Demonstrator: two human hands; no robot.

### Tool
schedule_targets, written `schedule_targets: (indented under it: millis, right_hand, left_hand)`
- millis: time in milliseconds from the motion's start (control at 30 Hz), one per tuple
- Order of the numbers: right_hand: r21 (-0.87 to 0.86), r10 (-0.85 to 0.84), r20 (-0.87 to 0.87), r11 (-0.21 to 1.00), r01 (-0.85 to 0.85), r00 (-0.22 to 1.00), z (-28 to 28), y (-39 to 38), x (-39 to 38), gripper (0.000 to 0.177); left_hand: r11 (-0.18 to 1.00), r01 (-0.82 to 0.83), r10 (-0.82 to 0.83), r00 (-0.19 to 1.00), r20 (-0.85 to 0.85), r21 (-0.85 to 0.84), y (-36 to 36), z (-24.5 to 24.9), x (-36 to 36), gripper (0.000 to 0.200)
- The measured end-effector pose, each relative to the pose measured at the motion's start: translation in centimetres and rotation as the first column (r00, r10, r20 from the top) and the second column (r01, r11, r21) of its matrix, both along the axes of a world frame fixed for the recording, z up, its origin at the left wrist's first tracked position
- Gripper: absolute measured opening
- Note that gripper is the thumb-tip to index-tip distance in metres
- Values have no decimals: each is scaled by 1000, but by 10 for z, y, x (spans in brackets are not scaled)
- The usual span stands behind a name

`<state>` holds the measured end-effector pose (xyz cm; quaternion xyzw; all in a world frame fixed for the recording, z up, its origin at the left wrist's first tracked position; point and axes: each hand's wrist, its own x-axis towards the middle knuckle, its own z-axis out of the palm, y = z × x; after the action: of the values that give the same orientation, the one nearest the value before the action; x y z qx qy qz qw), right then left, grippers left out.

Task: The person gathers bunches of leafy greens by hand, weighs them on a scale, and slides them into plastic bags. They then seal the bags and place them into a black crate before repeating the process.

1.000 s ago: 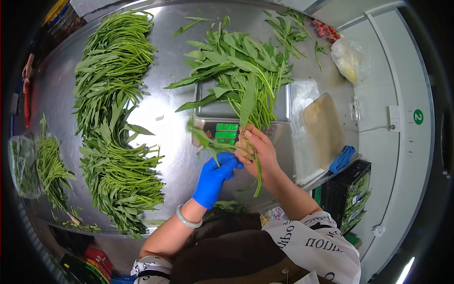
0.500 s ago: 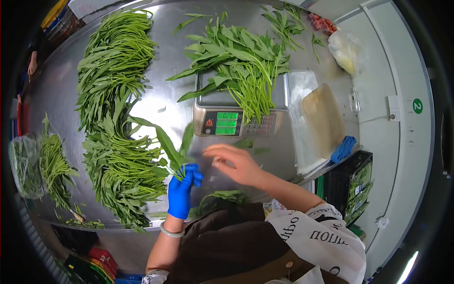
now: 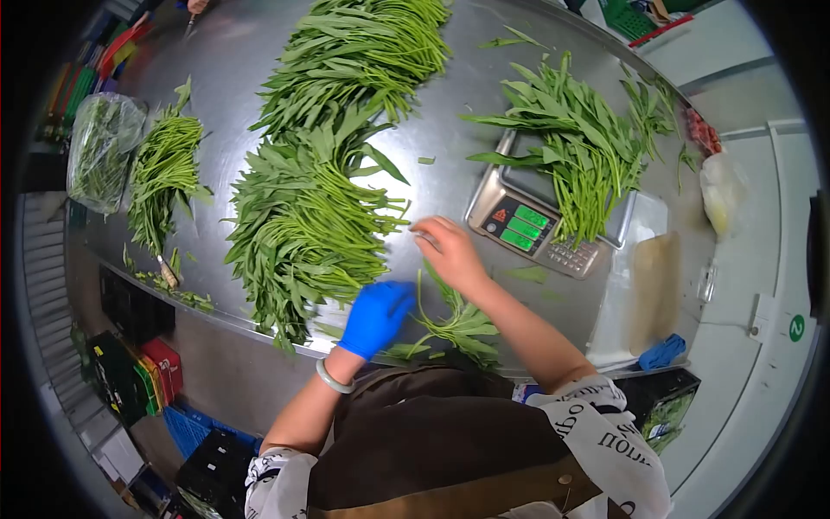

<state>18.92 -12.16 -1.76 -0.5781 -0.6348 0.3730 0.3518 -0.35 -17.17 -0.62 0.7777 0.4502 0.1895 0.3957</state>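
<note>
My left hand [image 3: 378, 317], in a blue glove, is beside the lower stem ends of the long pile of leafy greens [image 3: 311, 216]. Its fingers bend down and their tips are hidden, so any hold is unclear. My bare right hand [image 3: 451, 251] is open, thumb and fingers apart, its fingertips near the pile's cut stems. Between my hands and the table edge lie a few loose leafy stems [image 3: 462, 327]. A bunch of greens [image 3: 588, 164] rests on the scale [image 3: 519, 227], whose display glows green.
A smaller bunch [image 3: 164, 164], a bagged bunch [image 3: 104, 151] and a knife [image 3: 168, 272] are at the left. Clear plastic bags [image 3: 618, 303] and a blue glove or cloth [image 3: 663, 352] lie at the right. At the far edge, another person's hand [image 3: 197, 6] shows.
The view has shifted left. The leafy stem that was in my left hand no longer shows there, and that hand has turned palm down. My right hand has come nearer the pile's stem ends.
</note>
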Motion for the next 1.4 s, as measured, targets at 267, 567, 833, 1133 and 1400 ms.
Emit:
schedule_targets:
  millis: [267, 567, 833, 1133, 1400]
  right_hand:
    - [12, 224, 419, 968, -252, 880, -56, 107, -75, 24]
    - [-243, 300, 250, 940, -240, 921, -39, 105, -49, 31]
    - [-287, 134, 237, 956, -62, 962, -34, 87, -36, 33]
    - [-491, -246, -597, 865, -105, 763, -45, 107, -1, 12]
    - [-494, -275, -320, 865, 88, 907, -73, 102, -29, 30]
  left_hand:
    - [681, -58, 406, 859, 312, -730, 34, 35, -35, 23]
    - [956, -161, 158, 987, 32, 246, 103, 0, -32, 20]
    - [852, 309, -134, 909, -394, 423, 145, -49, -17, 19]
    - [853, 215, -58, 945, -323, 476, 141, -31, -2, 18]
    - [875, 209, 12, 892, -452, 436, 163, -49, -6, 37]
